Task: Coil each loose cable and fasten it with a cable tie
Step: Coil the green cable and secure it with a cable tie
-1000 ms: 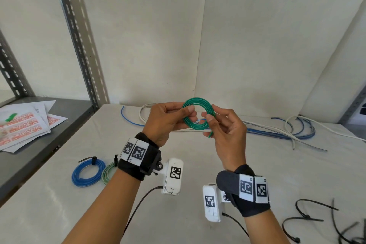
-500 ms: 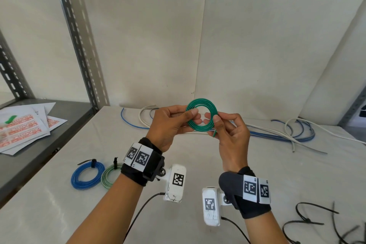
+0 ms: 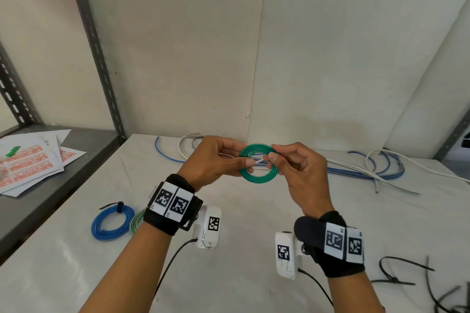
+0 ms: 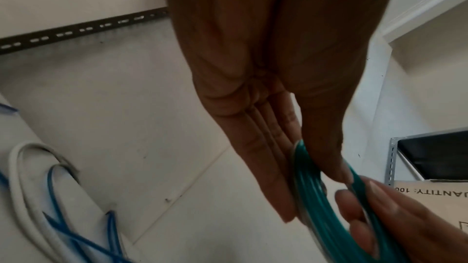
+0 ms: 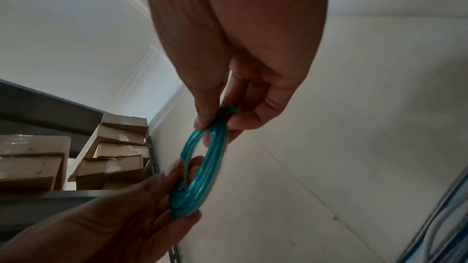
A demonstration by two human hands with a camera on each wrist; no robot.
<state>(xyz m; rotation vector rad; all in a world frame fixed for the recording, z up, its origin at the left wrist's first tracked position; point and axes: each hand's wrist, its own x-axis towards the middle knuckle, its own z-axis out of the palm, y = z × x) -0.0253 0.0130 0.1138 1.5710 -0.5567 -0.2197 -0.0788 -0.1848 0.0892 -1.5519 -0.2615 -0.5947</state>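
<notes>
green cable coil (image 3: 259, 165): held in the air above the counter (image 3: 254, 223), between both hands | left hand (image 3: 215, 159): pinches coil's left side | right hand (image 3: 296, 168): pinches its right side | counter: tied blue coil (image 3: 112, 222) front-left, loose blue and white cables (image 3: 368, 168) at back, black cable ties (image 3: 401, 274) front-right | shelf (image 3: 50, 185): printed sheets (image 3: 28, 160)

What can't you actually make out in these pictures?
- Pale green coil, head view: the left wrist strap hides most of it.
- Black ties, head view: the bottom right corner cuts the pile off.
- Green coil: where its loose end sits is hidden under the right hand fingers.
- Box label, left wrist view: cut off by the edge.
- Sheets, head view: print too small to read.
</notes>
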